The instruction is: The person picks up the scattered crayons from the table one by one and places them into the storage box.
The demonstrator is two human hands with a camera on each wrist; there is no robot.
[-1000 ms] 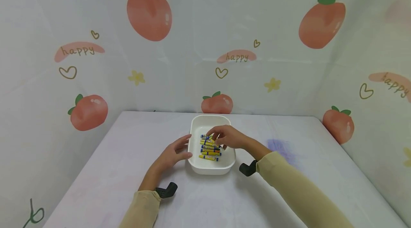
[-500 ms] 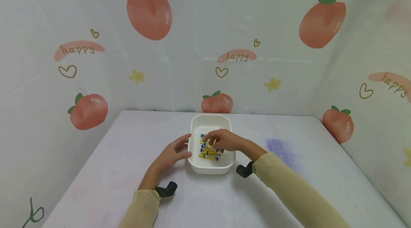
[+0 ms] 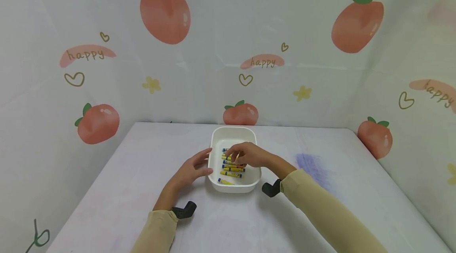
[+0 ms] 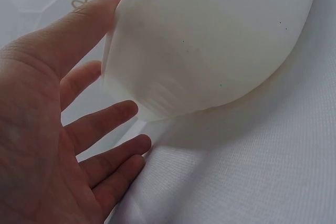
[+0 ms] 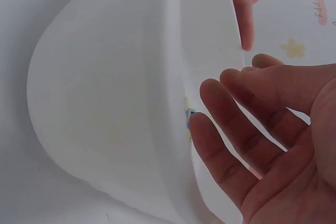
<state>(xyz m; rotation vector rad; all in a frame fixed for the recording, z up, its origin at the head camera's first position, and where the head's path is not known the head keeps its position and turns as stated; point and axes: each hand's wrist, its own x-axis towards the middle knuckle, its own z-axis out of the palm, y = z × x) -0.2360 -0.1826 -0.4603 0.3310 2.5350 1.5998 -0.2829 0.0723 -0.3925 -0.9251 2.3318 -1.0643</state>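
Observation:
A white plastic tray holds several yellow crayons with blue bands. One crayon lies on its own at the near end, slightly slanted; another crayon lies just beyond it in the row. Against the tray's left side, my left hand rests with spread fingers, thumb and fingertips at the wall. My right hand hovers over the tray, fingers loosely bent, covering the right ends of the farther crayons. In the right wrist view, no crayon shows between the fingers and thumb.
The tray stands on a white-covered table with a purple smudge to its right. A white curtain printed with peaches hangs behind. Dark wrist devices sit at both cuffs.
The right hand held a crayon half a second ago, lowered toward the near end. That crayon now lies at the tray's near end, released. The left hand has stayed in place.

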